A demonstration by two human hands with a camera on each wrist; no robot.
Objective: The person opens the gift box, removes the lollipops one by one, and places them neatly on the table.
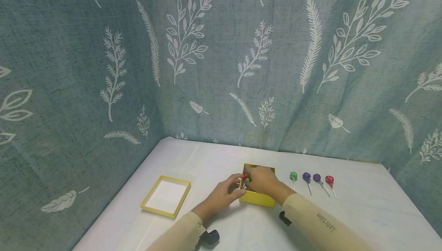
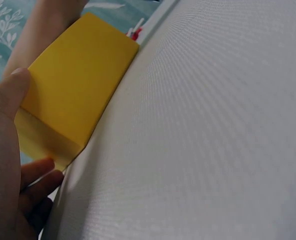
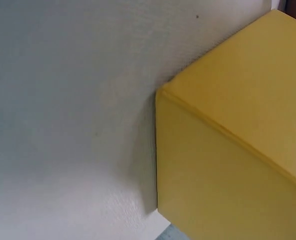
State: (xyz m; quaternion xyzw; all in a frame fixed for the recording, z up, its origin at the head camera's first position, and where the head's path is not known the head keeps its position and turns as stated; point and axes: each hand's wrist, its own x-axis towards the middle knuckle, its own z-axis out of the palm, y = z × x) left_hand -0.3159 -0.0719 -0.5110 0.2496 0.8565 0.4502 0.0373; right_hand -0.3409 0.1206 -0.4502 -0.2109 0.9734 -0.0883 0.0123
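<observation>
My left hand [image 1: 226, 194] holds the left end of an open yellow box [image 1: 257, 198]. Its thumb is at the front corner and the other fingers lie along the side. In the left wrist view the thumb meets the box's upper edge, with fingertips [image 2: 48, 172] by the lower corner. My right hand [image 1: 263, 179] reaches down over the rim into the box, its fingertips hidden. A red lollipop [image 1: 246, 175] and a green lollipop [image 1: 248, 180] show beside its fingers; I cannot tell whether it grips one. In the right wrist view only the box's outer walls [image 3: 228, 165] appear.
Right of the box lie a green lollipop [image 1: 293, 175], two purple lollipops [image 1: 306, 176] and a red lollipop [image 1: 329, 180] in a row, sticks toward me. To the left, a yellow-rimmed white box lid [image 1: 188, 188] lies on the white table [image 1: 214, 155]. Patterned curtains [image 1: 221, 70] surround the table.
</observation>
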